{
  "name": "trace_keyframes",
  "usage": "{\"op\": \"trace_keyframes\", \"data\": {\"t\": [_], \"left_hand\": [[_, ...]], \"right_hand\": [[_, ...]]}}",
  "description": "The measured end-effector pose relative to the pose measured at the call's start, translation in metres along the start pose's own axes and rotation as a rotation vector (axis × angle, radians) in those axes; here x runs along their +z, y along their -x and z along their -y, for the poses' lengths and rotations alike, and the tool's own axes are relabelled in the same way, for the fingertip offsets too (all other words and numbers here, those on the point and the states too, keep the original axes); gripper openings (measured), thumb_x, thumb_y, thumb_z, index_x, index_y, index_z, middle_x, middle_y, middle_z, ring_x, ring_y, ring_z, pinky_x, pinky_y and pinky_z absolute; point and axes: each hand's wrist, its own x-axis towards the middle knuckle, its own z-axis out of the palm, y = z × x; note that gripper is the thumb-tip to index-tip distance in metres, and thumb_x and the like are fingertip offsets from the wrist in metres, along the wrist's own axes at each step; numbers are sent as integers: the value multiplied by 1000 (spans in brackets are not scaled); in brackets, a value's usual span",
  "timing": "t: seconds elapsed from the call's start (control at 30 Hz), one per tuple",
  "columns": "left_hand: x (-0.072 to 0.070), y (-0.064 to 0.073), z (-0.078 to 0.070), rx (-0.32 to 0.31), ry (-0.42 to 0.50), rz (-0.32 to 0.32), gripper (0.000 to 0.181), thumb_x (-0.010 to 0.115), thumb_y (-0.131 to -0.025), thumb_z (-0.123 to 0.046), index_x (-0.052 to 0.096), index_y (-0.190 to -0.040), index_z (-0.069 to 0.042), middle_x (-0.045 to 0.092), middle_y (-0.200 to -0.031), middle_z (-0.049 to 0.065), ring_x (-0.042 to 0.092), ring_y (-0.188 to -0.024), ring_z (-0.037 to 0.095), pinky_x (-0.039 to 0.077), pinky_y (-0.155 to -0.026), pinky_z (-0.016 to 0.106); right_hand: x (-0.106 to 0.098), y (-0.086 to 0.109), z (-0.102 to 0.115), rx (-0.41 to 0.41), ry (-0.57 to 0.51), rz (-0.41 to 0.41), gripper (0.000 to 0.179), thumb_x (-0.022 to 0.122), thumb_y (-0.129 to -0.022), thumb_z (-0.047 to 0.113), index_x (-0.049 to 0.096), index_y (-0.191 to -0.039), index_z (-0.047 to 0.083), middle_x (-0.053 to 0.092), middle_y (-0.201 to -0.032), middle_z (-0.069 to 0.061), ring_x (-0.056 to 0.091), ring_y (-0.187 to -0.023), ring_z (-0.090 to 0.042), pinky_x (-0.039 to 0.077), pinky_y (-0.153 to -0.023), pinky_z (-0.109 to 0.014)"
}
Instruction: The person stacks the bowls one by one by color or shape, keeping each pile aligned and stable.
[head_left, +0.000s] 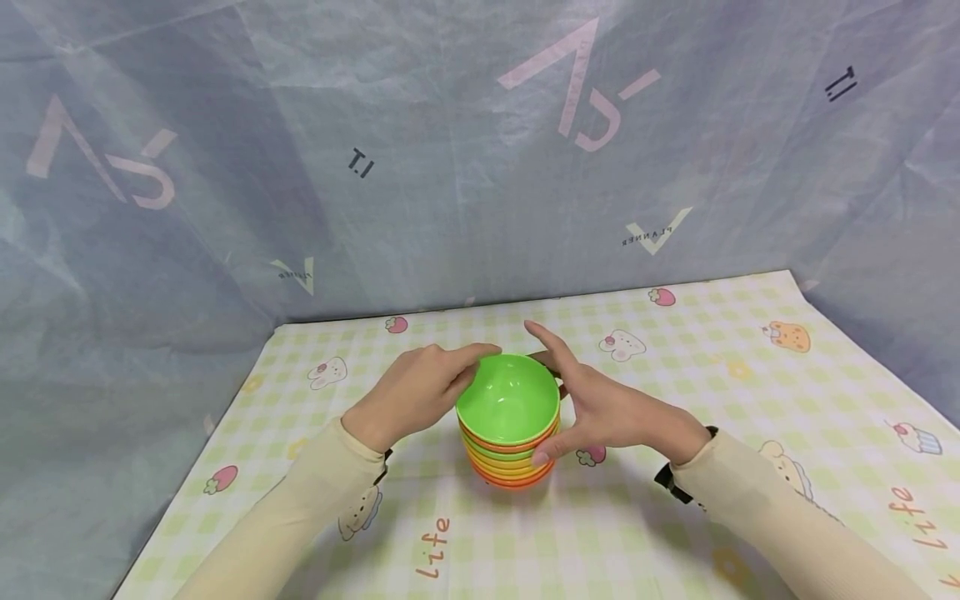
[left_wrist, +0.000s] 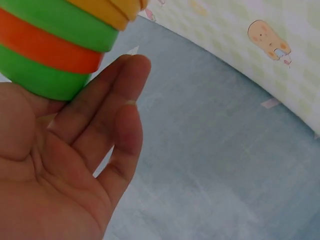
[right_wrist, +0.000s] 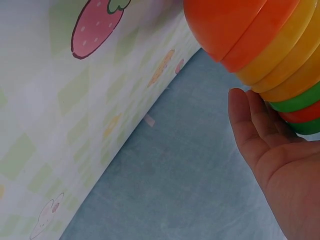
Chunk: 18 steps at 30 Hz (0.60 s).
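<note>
A stack of several small plastic bowls (head_left: 510, 467), in orange, yellow and green, stands upright before me. Its top is a green bowl (head_left: 508, 400), with its hollow facing up. My left hand (head_left: 416, 392) holds the stack at its upper left, index finger along the far rim; its thumb is hidden in the head view. My right hand (head_left: 600, 404) grips the right side, thumb on the front of the yellow bowls and index finger raised off the rim. Other right fingers go behind the stack. Both wrist views show fingers beside the upper bowls.
A checked tablecloth (head_left: 420, 533) with cartoon prints covers the table. Behind and beside the table hangs a grey-blue cloth (head_left: 450, 208) with printed letters. The table's far edge runs a short way beyond the hands.
</note>
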Motion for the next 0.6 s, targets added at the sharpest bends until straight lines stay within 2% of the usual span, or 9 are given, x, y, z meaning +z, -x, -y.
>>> {"op": "trace_keyframes", "data": {"t": [0.2,0.5,0.53,0.6], "left_hand": [[2,0,0,-22,31,48,33,54,-111,-11,67,-142,-16,44,-58,-8,37,-53,7,39,-54,26],[3,0,1,-29,51,57,34,52,-112,-11,67,-142,-15,46,-59,-8,39,-54,7,40,-54,27],[3,0,2,-28,56,49,33,53,-112,-12,67,-142,-15,49,-60,-7,41,-54,8,42,-56,28],[4,0,2,-41,61,26,33,52,-114,-18,66,-144,-13,64,-69,-4,53,-59,9,50,-62,32]], "right_hand": [[0,0,-2,-15,8,2,145,100,-76,34,-11,-170,31,52,-153,-6,53,-138,-22,52,-99,-48],[0,1,-3,-23,2,3,145,100,-77,33,-11,-170,32,52,-154,-6,52,-139,-23,51,-101,-49],[0,1,-3,-22,8,3,144,100,-77,34,-10,-170,32,51,-155,-7,51,-140,-24,51,-102,-50],[-4,4,-4,-25,31,0,143,101,-76,34,-7,-171,30,48,-158,-9,50,-143,-28,50,-103,-53]]}}
